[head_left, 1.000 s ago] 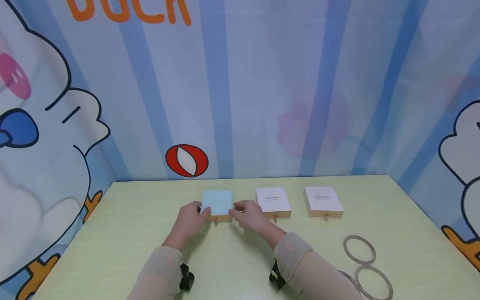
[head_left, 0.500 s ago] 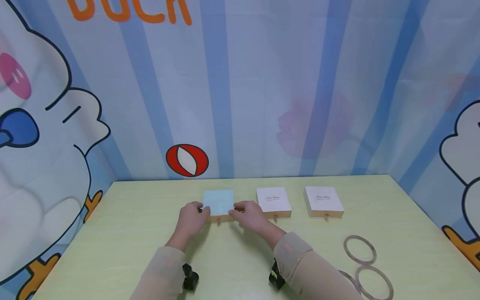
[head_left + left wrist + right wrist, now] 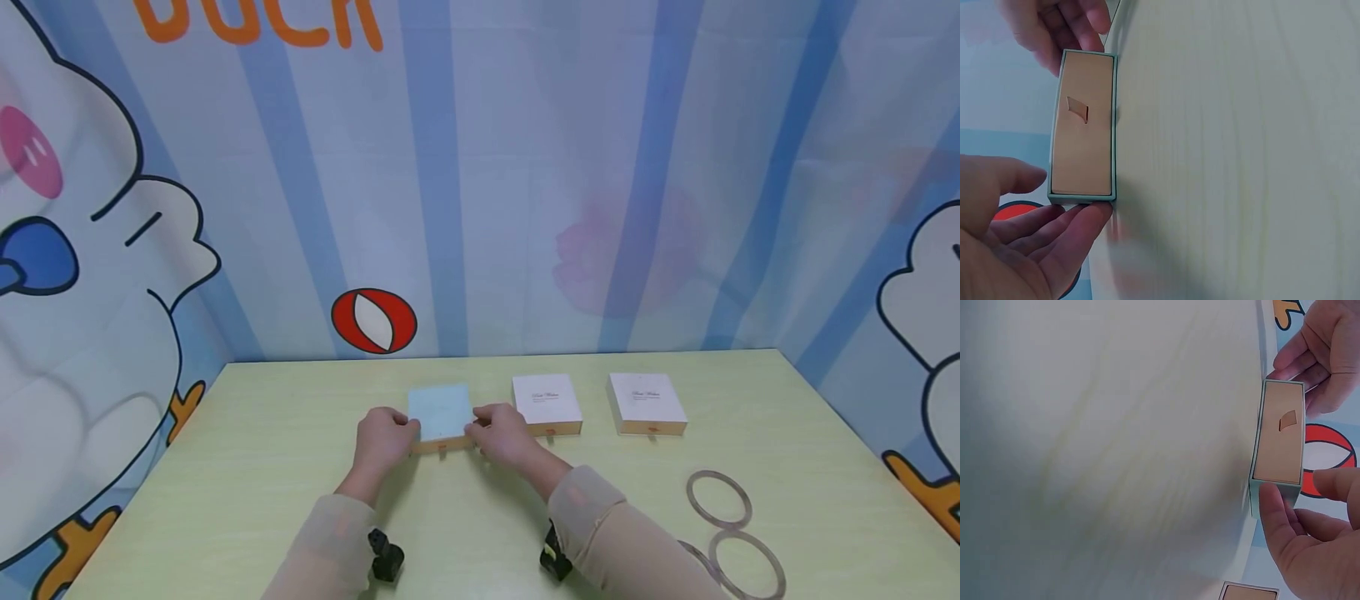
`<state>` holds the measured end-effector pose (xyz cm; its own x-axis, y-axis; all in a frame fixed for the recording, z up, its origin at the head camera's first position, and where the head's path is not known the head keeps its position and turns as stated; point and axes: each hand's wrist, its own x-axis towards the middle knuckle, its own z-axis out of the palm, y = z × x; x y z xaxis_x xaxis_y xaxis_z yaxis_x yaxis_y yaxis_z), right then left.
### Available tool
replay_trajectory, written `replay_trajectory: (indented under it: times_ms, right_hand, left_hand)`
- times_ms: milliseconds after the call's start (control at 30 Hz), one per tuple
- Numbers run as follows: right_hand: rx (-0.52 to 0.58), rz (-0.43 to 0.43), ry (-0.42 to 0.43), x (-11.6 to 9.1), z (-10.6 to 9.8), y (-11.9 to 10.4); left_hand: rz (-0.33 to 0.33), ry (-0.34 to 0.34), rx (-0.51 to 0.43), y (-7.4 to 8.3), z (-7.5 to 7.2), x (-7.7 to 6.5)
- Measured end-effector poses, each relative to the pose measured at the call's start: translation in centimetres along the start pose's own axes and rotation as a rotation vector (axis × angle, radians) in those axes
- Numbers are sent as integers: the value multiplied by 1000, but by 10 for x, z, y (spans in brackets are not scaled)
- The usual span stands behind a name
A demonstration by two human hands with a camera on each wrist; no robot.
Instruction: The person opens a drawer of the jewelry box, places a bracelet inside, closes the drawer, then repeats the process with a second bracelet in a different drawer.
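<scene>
A light blue drawer box (image 3: 439, 412), its tan front and small pull tab facing me, is held between my two hands near the back of the table. At its left side is my left hand (image 3: 384, 442); in the left wrist view its fingers (image 3: 1082, 234) press the box's end, the thumb close to the top edge. My right hand (image 3: 504, 433) holds the right side. In the right wrist view, its index finger (image 3: 1275, 515) lies against the end wall, with the thumb (image 3: 1335, 483) above near the top edge.
Two white drawer boxes, a nearer one (image 3: 546, 402) and a farther one (image 3: 647, 400), stand to the right. Several thin rings, among them an upper ring (image 3: 693, 500), lie at the front right of the pale table (image 3: 225, 500). A printed curtain (image 3: 510, 167) hangs behind.
The light blue box has come slightly toward me and to the right, and now sits at a slight angle. Both hands have shifted with it; the white boxes and rings stay put.
</scene>
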<state>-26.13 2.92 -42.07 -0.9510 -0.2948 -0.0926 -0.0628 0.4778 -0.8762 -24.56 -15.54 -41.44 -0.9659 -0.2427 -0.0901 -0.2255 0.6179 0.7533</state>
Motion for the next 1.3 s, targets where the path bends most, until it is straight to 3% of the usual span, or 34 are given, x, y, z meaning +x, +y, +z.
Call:
replay_trajectory:
  times_ms: [300,633,967,1300]
  right_hand:
    - [-54,-25,14,-3,2,2]
    - [-101,-4,69,-7,3,1]
    - [-110,0,78,-8,2,3]
    - [-101,-9,62,-11,-3,7]
  left_hand:
    - [-35,11,-10,2,1,-4]
    - [-87,-68,-17,5,0,-8]
    - [36,-173,22,3,1,-4]
    - [86,-248,63,3,0,-3]
